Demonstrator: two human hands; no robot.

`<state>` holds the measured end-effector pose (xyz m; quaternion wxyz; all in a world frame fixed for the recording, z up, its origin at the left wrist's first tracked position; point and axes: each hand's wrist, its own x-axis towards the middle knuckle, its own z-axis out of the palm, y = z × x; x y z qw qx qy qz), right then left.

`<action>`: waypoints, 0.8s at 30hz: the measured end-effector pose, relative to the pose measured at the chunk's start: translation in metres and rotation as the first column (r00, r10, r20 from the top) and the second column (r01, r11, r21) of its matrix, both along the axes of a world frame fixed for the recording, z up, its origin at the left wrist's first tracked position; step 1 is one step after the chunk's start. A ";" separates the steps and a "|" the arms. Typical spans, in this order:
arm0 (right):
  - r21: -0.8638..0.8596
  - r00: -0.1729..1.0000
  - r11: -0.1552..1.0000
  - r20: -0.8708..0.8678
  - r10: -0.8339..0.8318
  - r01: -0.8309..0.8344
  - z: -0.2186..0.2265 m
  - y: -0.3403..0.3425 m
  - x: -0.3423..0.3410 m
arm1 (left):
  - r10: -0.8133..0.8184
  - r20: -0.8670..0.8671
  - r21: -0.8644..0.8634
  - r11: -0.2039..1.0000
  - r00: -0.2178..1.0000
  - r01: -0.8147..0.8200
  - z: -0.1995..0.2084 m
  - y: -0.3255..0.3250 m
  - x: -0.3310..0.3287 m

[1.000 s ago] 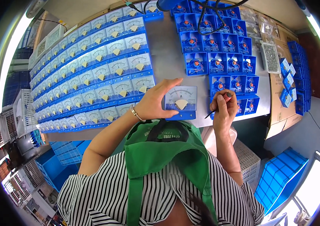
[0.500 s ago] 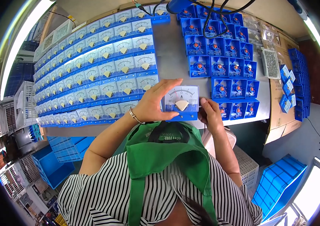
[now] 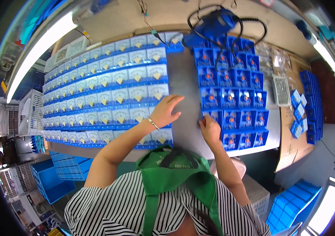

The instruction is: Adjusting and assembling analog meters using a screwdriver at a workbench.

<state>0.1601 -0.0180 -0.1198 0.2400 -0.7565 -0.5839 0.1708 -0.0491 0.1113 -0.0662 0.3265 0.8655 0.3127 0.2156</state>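
Note:
My left hand (image 3: 166,113) hovers over the right end of the rows of panel meters, fingers apart, nothing in it. Several blue-framed meters (image 3: 158,94), each with a white dial and a cream fan-shaped piece, stand in rows on the left of the table. One such meter (image 3: 161,135) ends the front row, below my left wrist. My right hand (image 3: 210,129) is closed, fingers curled at the near edge of a blue meter case (image 3: 211,115); its fingertips are partly hidden. Beside it, more open blue cases (image 3: 231,118) hold orange-red coils and wires.
A blue tool (image 3: 214,27) with black cable hangs over the far cases. A tray of small parts (image 3: 281,91) and a few loose blue pieces (image 3: 299,112) lie at the right. Bare metal tabletop (image 3: 185,86) runs between both groups. Blue crates (image 3: 293,202) stand lower right.
The meter that was between my hands is out of them. My left hand has let go and opened; my right hand has moved to the blue cases. The view has tilted, showing more beyond the table.

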 end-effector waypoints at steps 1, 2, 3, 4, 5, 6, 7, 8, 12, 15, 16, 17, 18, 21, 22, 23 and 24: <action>-0.037 0.999 0.999 0.032 0.007 -0.006 0.007 -0.001 0.000 | 0.012 0.001 0.029 0.999 1.000 -0.012 -0.005 0.011 0.003; -0.027 0.999 1.000 0.050 0.008 -0.006 0.008 -0.005 0.001 | 0.004 -0.019 0.058 0.998 1.000 -0.003 -0.007 0.023 0.007; 0.006 0.999 1.000 0.042 -0.008 0.008 0.016 -0.010 0.000 | -0.008 -0.037 0.082 0.997 0.999 0.011 -0.010 0.038 0.013; 0.024 0.999 0.999 -0.039 -0.031 0.031 0.026 -0.014 0.001 | -0.022 -0.085 0.065 0.998 0.996 0.028 -0.015 0.055 0.018; 0.070 0.994 0.997 -0.102 -0.037 0.044 0.026 -0.021 0.005 | -0.019 -0.085 0.095 0.995 0.996 0.027 -0.019 0.075 0.027; 0.035 0.990 0.999 -0.139 -0.024 0.029 0.032 -0.020 0.006 | -0.006 -0.081 0.144 0.989 0.997 0.017 -0.035 0.098 0.032; 0.086 0.987 0.996 -0.158 -0.009 0.023 0.037 -0.023 0.007 | -0.007 -0.084 0.235 0.972 0.996 0.026 -0.041 0.119 0.041; 0.049 0.978 0.998 -0.209 -0.017 0.027 0.042 -0.025 0.007 | 0.005 -0.092 0.283 0.959 0.996 0.021 -0.041 0.142 0.054; 0.040 0.964 0.998 -0.262 -0.039 0.051 0.058 -0.027 0.003 | 0.250 -0.339 0.360 0.925 0.907 -0.120 -0.048 0.239 0.087; 0.003 0.943 0.998 -0.328 -0.055 0.059 0.064 -0.025 0.000 | 0.515 -0.319 0.702 0.692 0.796 -0.166 -0.078 0.294 0.083; 0.002 0.938 0.999 -0.343 -0.044 0.048 0.069 -0.022 -0.001 | 0.488 -0.348 0.623 0.758 0.801 -0.191 -0.082 0.309 0.080; -0.002 0.933 1.000 -0.360 -0.028 0.030 0.073 -0.019 -0.001 | 0.464 -0.376 0.535 0.815 0.802 -0.221 -0.086 0.317 0.076; 0.016 0.935 0.999 -0.355 -0.025 0.033 0.074 -0.018 -0.002 | 0.416 -0.395 0.523 0.835 0.819 -0.172 -0.078 0.314 0.082; 0.033 0.924 0.999 -0.381 -0.012 0.026 0.082 -0.015 -0.007 | 0.238 -0.209 0.510 0.854 0.949 -0.102 -0.061 0.271 0.079; 0.050 0.917 0.995 -0.395 -0.059 0.085 0.083 -0.015 -0.010 | 0.187 -0.177 0.431 0.897 0.966 -0.095 -0.023 0.227 0.088; -0.012 0.886 0.997 -0.458 -0.069 0.072 0.090 -0.013 -0.011 | 0.162 -0.222 0.420 0.906 0.961 -0.056 -0.025 0.206 0.070; -0.027 0.856 0.995 -0.508 -0.097 0.097 0.087 -0.013 -0.010 | 0.107 -0.128 0.175 0.981 0.986 -0.084 -0.007 0.172 0.064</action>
